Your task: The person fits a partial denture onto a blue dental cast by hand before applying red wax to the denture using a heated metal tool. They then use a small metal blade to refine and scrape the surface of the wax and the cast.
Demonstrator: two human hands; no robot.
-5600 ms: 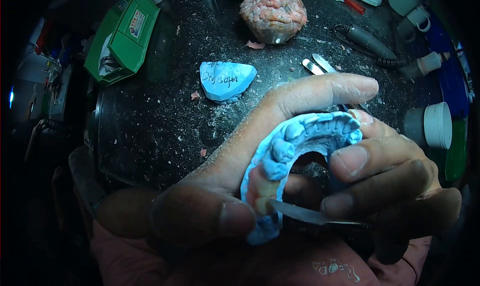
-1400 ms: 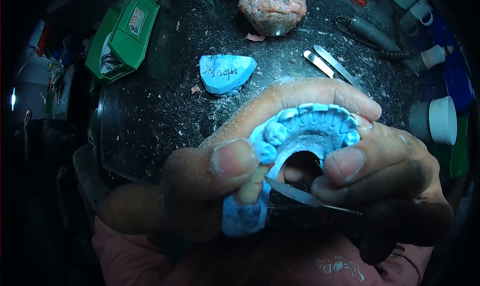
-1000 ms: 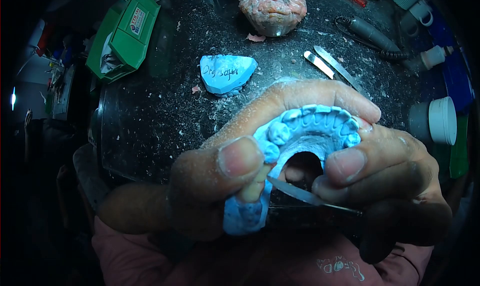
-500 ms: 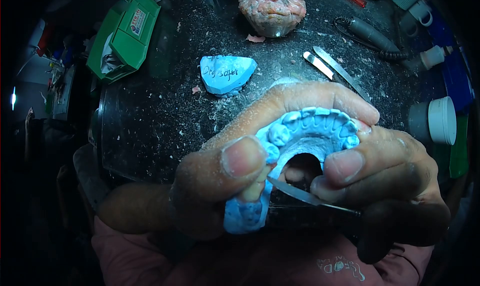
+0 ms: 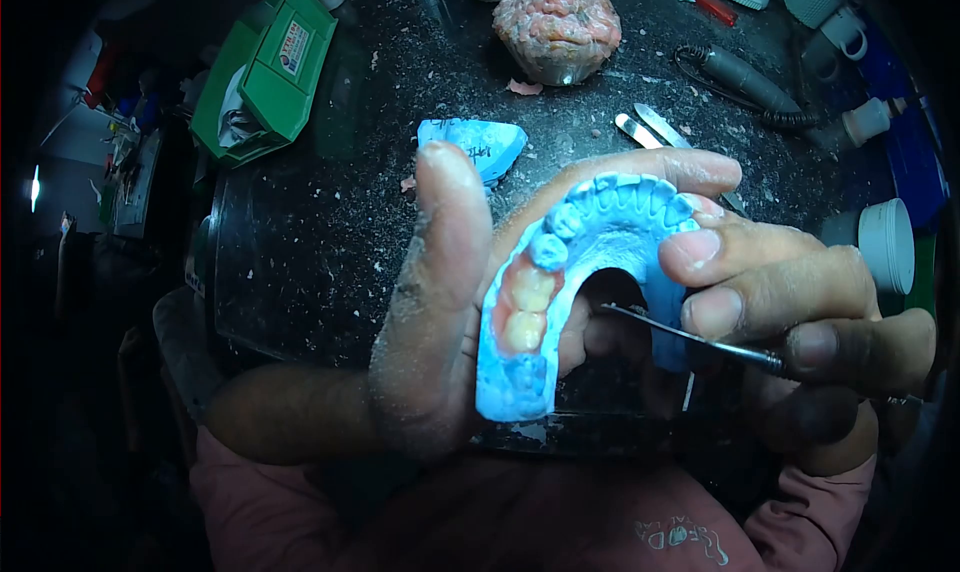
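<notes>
A blue dental cast [image 5: 515, 384] is held up at the centre, its row of teeth facing me. Two yellowish teeth set in pink material [image 5: 530, 307] sit on its left side. My left hand [image 5: 440, 302] supports the cast from behind, its thumb raised off the cast and its index finger stretched behind the front teeth. My right hand [image 5: 800, 302] pinches the cast's right side with thumb and fingertips. It also holds a thin metal carving tool [image 5: 700, 342], whose tip points into the arch opening, apart from the yellowish teeth.
On the dark table [image 5: 300, 272] lie a second blue cast [image 5: 490, 147], metal blades [image 5: 650, 127] and a grey handpiece [image 5: 745, 80]. A lumpy pink mass [image 5: 560, 27] stands at the back, a green bin [image 5: 300, 82] at left, a white-lidded jar [image 5: 886, 247] at right.
My left thumb has lifted off the cast, uncovering the yellowish teeth and pink material. The cast has turned and risen slightly. The tool tip has moved right, away from the cast's left side.
</notes>
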